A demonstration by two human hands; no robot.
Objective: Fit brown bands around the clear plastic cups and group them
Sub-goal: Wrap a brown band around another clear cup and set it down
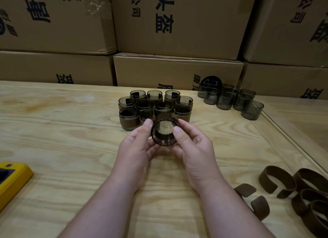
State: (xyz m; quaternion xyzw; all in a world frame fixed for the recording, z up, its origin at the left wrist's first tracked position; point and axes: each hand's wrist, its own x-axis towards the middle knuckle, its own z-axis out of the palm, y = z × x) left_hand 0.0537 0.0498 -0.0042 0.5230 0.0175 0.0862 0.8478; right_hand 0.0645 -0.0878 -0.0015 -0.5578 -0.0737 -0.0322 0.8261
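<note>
Nearest the camera, two bare forearms reach forward over the pale wooden table [71, 140], and at the right edge lies a loose heap of brown bands [301, 189], curled open and overlapping one another; at the left edge sits part of a yellow object [12, 179]. Above the middle of the table both hands hold one clear cup [164, 133], tipped so its open mouth faces the camera: the left hand [136, 149] curls round its left side with the thumb pressed on the rim, and the right hand [193, 149] curls round its right side, thumb likewise on the rim. Whether this cup wears a band cannot be told from this angle. Just behind the held cup stands a tight cluster of banded cups [154, 108], upright and touching, each with a brown wrap round its lower wall. Farther back to the right, well apart from that cluster, is a group of bare clear cups [230, 101], some stacked. Behind the table rise stacked cardboard boxes [177, 33] printed with black characters
</note>
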